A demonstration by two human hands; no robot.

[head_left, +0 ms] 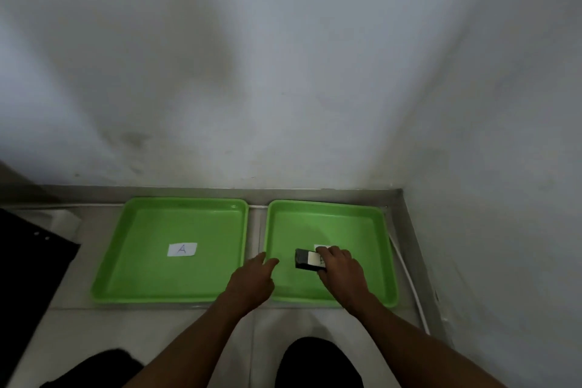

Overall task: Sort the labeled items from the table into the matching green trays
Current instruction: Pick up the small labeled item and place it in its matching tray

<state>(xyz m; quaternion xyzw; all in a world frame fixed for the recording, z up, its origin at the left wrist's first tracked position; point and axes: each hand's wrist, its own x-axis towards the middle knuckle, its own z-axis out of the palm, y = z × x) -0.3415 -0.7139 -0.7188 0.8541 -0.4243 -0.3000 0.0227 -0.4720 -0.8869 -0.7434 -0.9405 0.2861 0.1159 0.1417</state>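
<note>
2 green trays sit side by side on a pale tiled surface against a white wall (283, 57). The left tray (132, 261) carries a white paper label (182, 249) marked "A" at its middle and holds nothing else. The right tray (374, 230) lies just beside it, with a narrow strip of tile between the 2 rims.

Inside the right tray, near its middle, the right hand (341, 268) grips a small dark box (307, 260) with a pale label on its upper face; the fingers curl over the top and the thumb presses the near side. Whether the box rests on the tray floor or is held just above it cannot be told. A white paper label (322, 247) of that tray shows only as a sliver behind the fingers, its letter hidden.

The left hand (252, 283) holds nothing, fingers loosely extended, their tips at the right tray's left rim.

A white cable (406, 271) runs along the right tray's outer side. A black panel (28, 261) lies well left of the left tray.
</note>
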